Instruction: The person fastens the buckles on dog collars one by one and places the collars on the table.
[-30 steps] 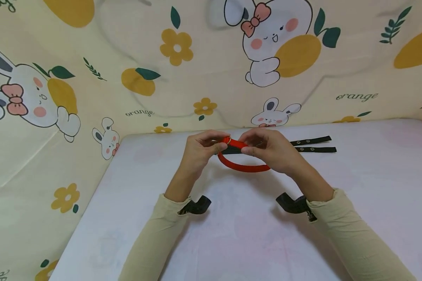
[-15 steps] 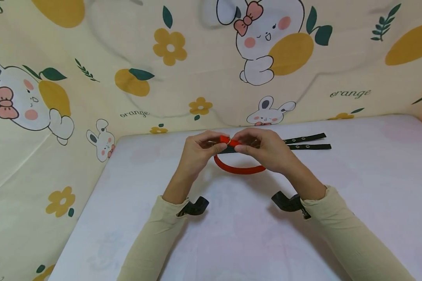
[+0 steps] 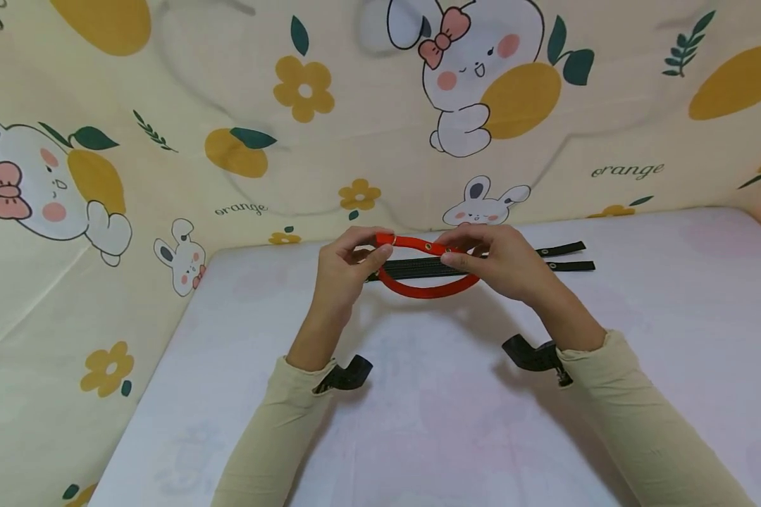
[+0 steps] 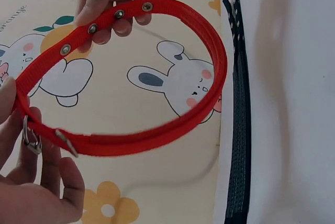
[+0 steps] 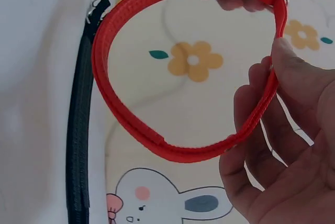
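The red collar is held up near the middle of the surface's far edge, in front of the black straps in the head view. The left hand pinches it beside the buckle; the right hand grips farther along the stretch with the eyelets. Holding at two places probably keeps that stretch drawn out and facing the person, while the rest of the loop bows out below. The ends meet under the left thumb, but whether one is threaded through the buckle I cannot tell. The black straps lie side by side along the far edge, tails toward the far right corner, seemingly just set out of the way.

Both forearms reach in from the near edge and slant inward, so the hands face each other. Each thumb presses on the near side with the fingers curled behind the band; the left wrist view shows the outer left fingers spread loosely below the buckle. Cream sleeves end at the wrists, beside the black mounts.
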The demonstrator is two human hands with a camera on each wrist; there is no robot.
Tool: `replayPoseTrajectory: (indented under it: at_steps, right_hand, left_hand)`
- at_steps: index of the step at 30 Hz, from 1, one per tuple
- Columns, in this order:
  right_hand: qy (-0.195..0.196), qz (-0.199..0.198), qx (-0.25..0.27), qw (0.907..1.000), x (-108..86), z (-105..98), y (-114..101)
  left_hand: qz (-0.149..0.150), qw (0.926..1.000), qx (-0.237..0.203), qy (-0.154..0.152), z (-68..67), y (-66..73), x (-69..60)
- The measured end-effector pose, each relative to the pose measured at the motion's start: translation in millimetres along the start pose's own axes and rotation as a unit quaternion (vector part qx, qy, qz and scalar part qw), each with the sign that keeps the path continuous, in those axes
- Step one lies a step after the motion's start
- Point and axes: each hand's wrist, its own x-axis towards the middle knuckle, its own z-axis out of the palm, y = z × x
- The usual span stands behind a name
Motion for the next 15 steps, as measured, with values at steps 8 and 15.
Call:
replayPoseTrajectory:
  at_steps: [8,15]
  right_hand:
    - [0.022,-0.032,-0.029,0.9988,-2.0,-1.6,-4.5]
    - [0.036,-0.033,-0.047,0.9977,-3.0,2.1,-7.6]
  left_hand:
    - [0.022,0.9972,0.068,-0.02,1.8,-0.7,0.5]
    - [0.003,0.9976,0.067,-0.016,3.6,-4.3,-1.5]
